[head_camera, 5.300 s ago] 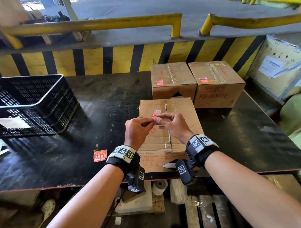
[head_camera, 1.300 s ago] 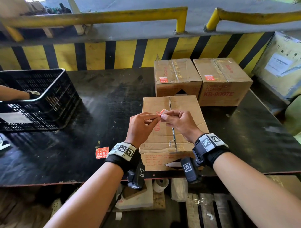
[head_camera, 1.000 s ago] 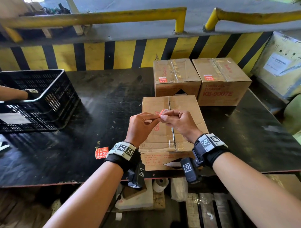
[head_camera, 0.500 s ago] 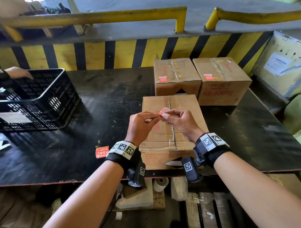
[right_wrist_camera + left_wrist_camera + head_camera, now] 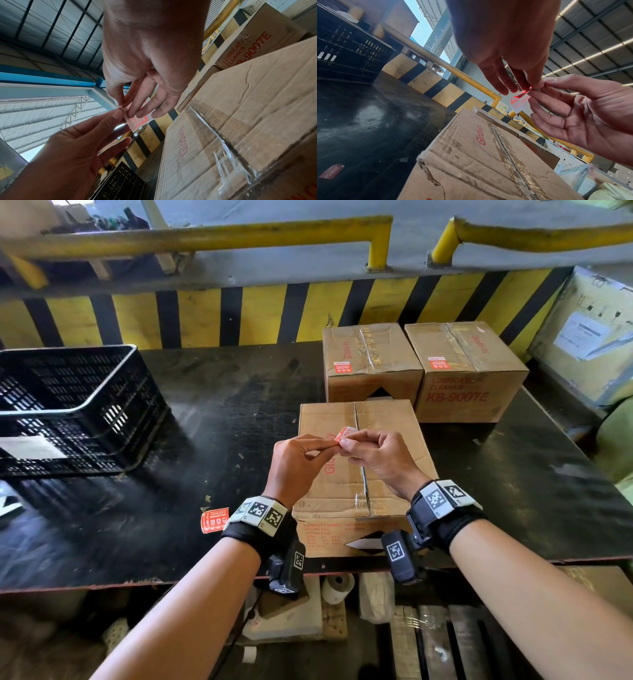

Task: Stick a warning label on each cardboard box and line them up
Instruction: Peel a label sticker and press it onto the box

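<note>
Looked like a warehouse loading dock: yellow-and-black hazard striping [image 5: 260, 313] behind a black tabletop [image 5: 205, 412], yellow guard rails [image 5: 191, 237], a corrugated steel roof [image 5: 590, 33] overhead, taped cartons [image 5: 466, 371], a plastic crate [image 5: 68, 405], pallets [image 5: 445, 642] underneath.

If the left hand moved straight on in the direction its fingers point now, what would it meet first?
The left hand points its fingers rightward at the right hand, both pinching the red label. Going straight on, it would likely press into the right hand's fingertips almost at once, above the near box.
</note>
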A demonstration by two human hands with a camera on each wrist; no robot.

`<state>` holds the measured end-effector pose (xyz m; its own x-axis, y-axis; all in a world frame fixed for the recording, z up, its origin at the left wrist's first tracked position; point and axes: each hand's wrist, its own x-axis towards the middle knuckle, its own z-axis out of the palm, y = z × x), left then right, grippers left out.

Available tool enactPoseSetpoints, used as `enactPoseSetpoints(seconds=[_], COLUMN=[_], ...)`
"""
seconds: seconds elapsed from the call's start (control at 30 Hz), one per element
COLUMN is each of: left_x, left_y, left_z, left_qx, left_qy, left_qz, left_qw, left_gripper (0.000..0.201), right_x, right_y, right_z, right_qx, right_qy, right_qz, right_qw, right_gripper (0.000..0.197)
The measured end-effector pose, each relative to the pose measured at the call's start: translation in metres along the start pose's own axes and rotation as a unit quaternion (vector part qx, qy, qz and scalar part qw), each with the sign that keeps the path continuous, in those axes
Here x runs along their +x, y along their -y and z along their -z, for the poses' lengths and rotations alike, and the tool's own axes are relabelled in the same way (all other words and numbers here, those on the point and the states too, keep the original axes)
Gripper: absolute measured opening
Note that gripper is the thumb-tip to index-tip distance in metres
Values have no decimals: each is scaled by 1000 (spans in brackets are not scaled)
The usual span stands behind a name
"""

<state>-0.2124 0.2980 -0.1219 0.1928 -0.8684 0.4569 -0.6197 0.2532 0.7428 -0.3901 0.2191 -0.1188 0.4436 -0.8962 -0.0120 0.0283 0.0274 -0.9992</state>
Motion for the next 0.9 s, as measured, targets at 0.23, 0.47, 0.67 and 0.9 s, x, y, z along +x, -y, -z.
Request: enactPoseSetpoints(seconds=[0.23, 0.47, 0.67, 0.9], left_x=[-2, -3, -1, -1], left_y=[1, -1, -3, -2], left_z=[-2, -3, -2, -1], left_qx=[6, 7, 1, -3], left_qy=[-3, 7, 0, -3], left_qz=[8, 4, -2, 2], left_qw=[1000, 1000, 1000, 1000], left_gripper=[17, 18, 19, 20], right_x=[-1, -1, -2, -2], right_y=[-1, 4, 1, 0], right_z=[0, -1, 1, 1], right_qx=[-35, -36, 0, 21], right_qy=[-5, -5, 1, 9], right_qz=[10, -1, 2, -2], right_qw=[999, 999, 1000, 1000], right_gripper=[7, 7, 15, 17])
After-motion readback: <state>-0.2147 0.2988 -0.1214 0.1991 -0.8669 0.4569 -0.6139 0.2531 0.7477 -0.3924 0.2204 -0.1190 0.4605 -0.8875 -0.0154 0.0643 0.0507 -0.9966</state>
